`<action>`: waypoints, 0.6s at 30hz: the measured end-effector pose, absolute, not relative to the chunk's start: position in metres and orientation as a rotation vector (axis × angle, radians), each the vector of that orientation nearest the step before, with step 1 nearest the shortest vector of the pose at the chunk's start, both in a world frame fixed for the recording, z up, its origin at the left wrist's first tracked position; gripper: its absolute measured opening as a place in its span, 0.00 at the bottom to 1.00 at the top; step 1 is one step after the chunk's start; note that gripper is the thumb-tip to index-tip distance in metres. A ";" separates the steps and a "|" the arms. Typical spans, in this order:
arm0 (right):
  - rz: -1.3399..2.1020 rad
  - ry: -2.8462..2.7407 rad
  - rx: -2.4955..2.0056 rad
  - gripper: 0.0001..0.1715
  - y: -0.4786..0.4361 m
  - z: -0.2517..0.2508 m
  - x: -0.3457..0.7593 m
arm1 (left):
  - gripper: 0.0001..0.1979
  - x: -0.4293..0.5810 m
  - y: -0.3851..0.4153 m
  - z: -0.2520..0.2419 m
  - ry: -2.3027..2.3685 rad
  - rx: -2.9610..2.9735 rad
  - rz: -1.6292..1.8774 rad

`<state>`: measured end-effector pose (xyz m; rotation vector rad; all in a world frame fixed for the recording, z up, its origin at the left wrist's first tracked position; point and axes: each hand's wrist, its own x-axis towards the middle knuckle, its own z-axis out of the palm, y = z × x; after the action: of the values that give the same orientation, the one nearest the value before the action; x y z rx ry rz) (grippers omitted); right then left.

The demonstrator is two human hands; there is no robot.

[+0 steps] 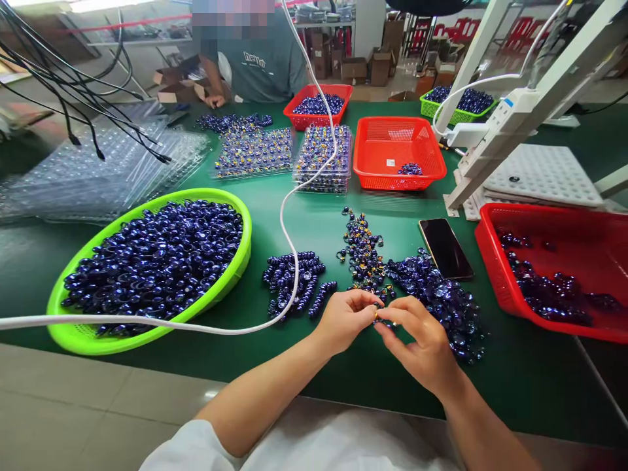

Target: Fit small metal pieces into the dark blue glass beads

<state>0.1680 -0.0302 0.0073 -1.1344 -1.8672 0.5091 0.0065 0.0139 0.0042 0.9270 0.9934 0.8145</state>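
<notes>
My left hand [349, 319] and my right hand [422, 337] meet over the near part of the green table. Between their fingertips is a small piece with a gold-coloured part [377, 314]; the fingers cover most of it. Both hands are closed in a pinch. Just beyond them lies a loose pile of dark blue pieces with gold parts [364, 252]. Right of that spreads a heap of shiny dark blue pieces [444, 297], partly behind my right hand. To the left of my hands, dark blue ring-like pieces [294, 278] lie stacked in rows.
A green basket [245, 245] full of dark blue pieces stands left. Red baskets stand at right [505, 288] and farther back [363, 154]. A phone [445, 248] lies near the heap. A white cable [282, 229] crosses the table. Filled clear trays [321, 160] and a person [255, 65] are beyond.
</notes>
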 end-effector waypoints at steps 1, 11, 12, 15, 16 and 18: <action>0.459 -1.901 -1.142 0.20 -0.030 0.006 0.168 | 0.07 0.007 0.014 0.004 1.002 0.932 0.804; 0.331 -1.979 -1.264 0.11 -0.031 -0.002 0.172 | 0.14 0.004 0.016 0.001 0.947 0.926 0.732; 0.384 -1.940 -1.283 0.09 -0.031 0.000 0.172 | 0.15 0.004 0.016 0.001 0.930 0.926 0.736; 0.567 -1.800 -1.345 0.06 -0.030 0.006 0.172 | 0.17 0.005 0.013 0.000 0.917 0.949 0.768; 0.613 -1.763 -1.364 0.05 -0.030 0.007 0.173 | 0.17 0.006 0.012 -0.001 0.924 0.964 0.780; 0.679 -1.714 -1.395 0.06 -0.029 0.010 0.173 | 0.16 0.007 0.009 -0.003 0.951 1.009 0.796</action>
<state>0.1729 -0.0292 0.0099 -1.3949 -1.7139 0.6786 0.0070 0.0094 -0.0027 1.0086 0.9512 0.7963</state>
